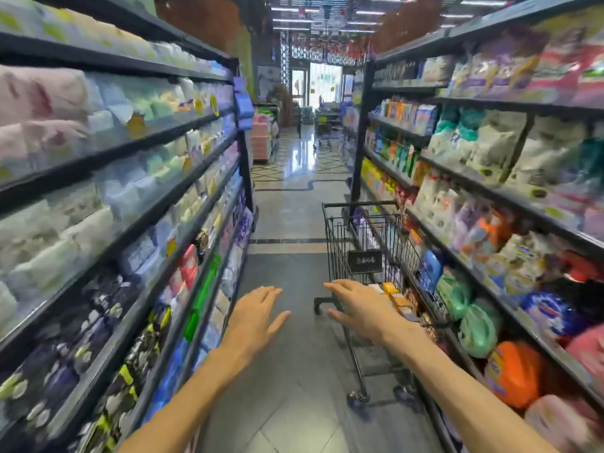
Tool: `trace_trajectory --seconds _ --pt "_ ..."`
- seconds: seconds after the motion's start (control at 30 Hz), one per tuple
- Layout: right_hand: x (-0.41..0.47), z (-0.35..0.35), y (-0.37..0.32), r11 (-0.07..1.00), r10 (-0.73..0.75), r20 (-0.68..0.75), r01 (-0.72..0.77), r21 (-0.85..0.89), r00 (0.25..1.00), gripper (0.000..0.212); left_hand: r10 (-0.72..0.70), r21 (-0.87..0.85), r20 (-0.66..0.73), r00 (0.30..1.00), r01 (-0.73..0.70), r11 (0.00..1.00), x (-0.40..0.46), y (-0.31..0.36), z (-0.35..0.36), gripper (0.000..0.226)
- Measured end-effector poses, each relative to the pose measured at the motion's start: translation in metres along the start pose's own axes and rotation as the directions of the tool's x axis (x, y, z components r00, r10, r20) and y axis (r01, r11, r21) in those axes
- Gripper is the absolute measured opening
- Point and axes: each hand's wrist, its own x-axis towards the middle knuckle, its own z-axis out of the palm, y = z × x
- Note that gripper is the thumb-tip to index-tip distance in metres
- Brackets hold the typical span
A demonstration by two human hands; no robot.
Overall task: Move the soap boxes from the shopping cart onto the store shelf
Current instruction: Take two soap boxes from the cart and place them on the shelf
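A black wire shopping cart (340, 230) stands in the aisle against the right-hand shelving. Several soap boxes (397, 297), orange, yellow and pale, lie in its basket at the near end. My right hand (361, 307) reaches forward with straight spread fingers over the cart's near left edge, just left of the boxes, and holds nothing. My left hand (253, 317) hovers flat and spread over the aisle floor to the cart's left, also empty. The image is blurred by head motion.
Tall black shelves line both sides: packaged tissue and small packs on the left shelving (137, 223), detergent bags and bottles on the right shelving (510, 197). The grey tiled aisle floor (287, 210) runs ahead to a bright doorway (323, 83).
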Motion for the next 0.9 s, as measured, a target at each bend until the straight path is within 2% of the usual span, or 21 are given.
trace_trajectory --seconds 0.3,0.5,0.73,0.9 --pt "0.171 0.034 0.104 0.994 0.063 0.054 -0.067 0.086 0.997 0.066 -0.008 0.036 0.05 0.999 0.006 0.999 0.176 -0.067 0.068 0.071" --pt "0.271 0.05 0.182 0.99 0.117 0.107 -0.125 0.066 0.987 0.069 -0.013 0.035 0.086 0.996 0.01 0.999 0.289 -0.103 0.112 0.07" --pt "0.351 0.068 0.267 0.958 0.278 0.109 -0.283 0.038 0.954 0.068 0.112 -0.019 0.148 0.983 -0.11 0.994 0.42 -0.125 0.179 0.068" --pt "0.386 0.081 0.327 0.896 0.443 0.093 -0.445 0.004 0.892 0.07 0.298 -0.107 0.176 0.938 -0.283 0.953 0.521 -0.134 0.24 0.079"
